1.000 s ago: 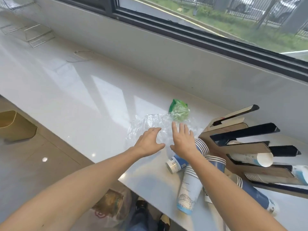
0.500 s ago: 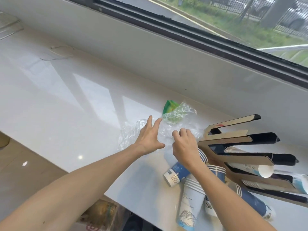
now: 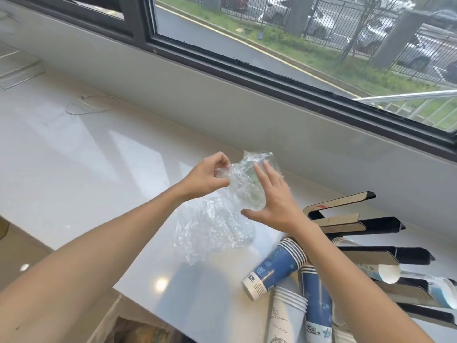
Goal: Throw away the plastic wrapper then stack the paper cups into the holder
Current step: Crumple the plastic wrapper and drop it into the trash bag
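A clear crumpled plastic wrapper [image 3: 217, 224] with a green patch inside hangs above the white counter [image 3: 86, 169]. My left hand [image 3: 206, 178] pinches its upper left edge. My right hand [image 3: 274, 201] presses against its right side, fingers spread and thumb under it. Short stacks of blue and white paper cups [image 3: 277, 271] lie on their sides at the lower right. Beside them lies the cardboard cup holder [image 3: 358, 226] with dark slots, and a few cups [image 3: 385, 271] rest in it.
A grey wall and dark window frame [image 3: 272, 73] run behind the counter. Clear acrylic stands [image 3: 19, 70] sit at the far left. Below the counter's front edge a bag [image 3: 138, 330] rests on the floor.
Both hands have lifted the wrapper off the counter and gathered it between them. The camera view has tilted up and moved closer.
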